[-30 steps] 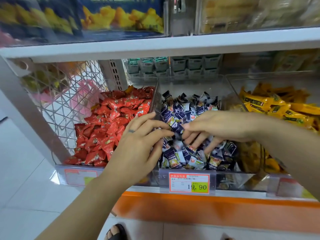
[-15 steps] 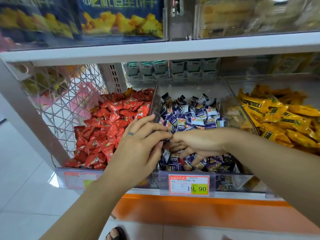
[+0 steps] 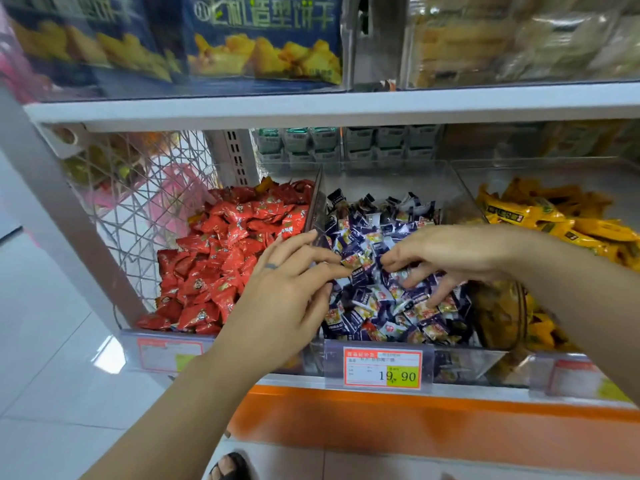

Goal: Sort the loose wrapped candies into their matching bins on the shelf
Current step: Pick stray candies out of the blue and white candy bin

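Both hands in middle bin (image 3: pixel 391 178), among blue candies (image 3: pixel 377 317). Left hand (image 3: pixel 287 289): fingers straight, together, tips on pile. Right hand (image 3: pixel 450 254): fingers spread, tips buried; grip unclear. Red candies (image 3: pixel 214 265), yellow packets (image 3: pixel 554 223) look sorted; middle bin probably unfinished.

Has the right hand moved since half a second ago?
Yes. Against the 19.90 price tag, the right hand has shifted rightward and farther back over the blue candies.
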`<action>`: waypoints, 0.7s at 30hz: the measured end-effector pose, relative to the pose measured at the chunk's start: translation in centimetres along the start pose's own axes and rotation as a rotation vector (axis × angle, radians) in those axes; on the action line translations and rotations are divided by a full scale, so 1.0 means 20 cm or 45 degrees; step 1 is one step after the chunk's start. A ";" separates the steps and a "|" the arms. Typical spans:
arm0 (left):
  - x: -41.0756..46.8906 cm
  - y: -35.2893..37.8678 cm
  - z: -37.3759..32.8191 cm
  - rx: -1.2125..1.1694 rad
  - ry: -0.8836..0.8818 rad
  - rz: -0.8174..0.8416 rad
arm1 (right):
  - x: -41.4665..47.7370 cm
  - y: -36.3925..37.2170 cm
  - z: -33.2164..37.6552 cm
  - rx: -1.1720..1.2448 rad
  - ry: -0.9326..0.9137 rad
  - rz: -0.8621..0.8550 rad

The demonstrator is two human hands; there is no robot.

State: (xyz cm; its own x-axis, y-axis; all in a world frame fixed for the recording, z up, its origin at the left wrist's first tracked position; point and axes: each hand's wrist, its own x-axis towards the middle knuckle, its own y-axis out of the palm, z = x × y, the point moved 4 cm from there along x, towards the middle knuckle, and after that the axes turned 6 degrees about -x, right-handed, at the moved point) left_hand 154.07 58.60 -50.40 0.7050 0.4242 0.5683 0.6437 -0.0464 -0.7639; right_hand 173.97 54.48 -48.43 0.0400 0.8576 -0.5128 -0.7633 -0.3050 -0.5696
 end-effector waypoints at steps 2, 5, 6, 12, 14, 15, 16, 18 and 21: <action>0.00 0.00 0.00 0.008 0.016 -0.002 | -0.03 0.02 0.02 -0.237 -0.131 0.012; 0.00 0.00 0.01 0.014 0.020 -0.001 | -0.02 0.15 0.06 -0.539 -0.245 0.224; 0.00 0.00 0.01 0.014 0.017 0.002 | 0.00 0.21 0.06 -0.637 -0.248 0.289; 0.00 0.00 0.01 0.016 0.014 0.012 | 0.15 0.26 0.06 -0.781 -0.322 0.258; 0.00 0.00 0.01 0.018 0.014 0.013 | 0.17 0.25 0.06 -0.757 -0.353 0.210; 0.00 0.00 0.01 0.018 0.015 0.013 | 0.18 0.25 0.06 -0.736 -0.358 0.201; 0.00 0.00 0.01 0.019 0.018 0.015 | 0.19 0.25 0.06 -0.723 -0.361 0.189; 0.00 0.00 0.01 0.018 0.014 0.016 | 0.21 0.25 0.06 -0.742 -0.377 0.151; -0.01 0.00 0.01 0.010 -0.014 0.026 | 0.23 0.24 0.05 -0.810 -0.389 0.092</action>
State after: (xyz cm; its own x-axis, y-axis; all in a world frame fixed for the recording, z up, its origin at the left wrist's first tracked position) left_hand 153.93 58.71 -50.52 0.7145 0.4330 0.5495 0.6270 -0.0479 -0.7775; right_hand 169.73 57.39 -52.88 -0.2507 0.8754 -0.4133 -0.2287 -0.4685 -0.8533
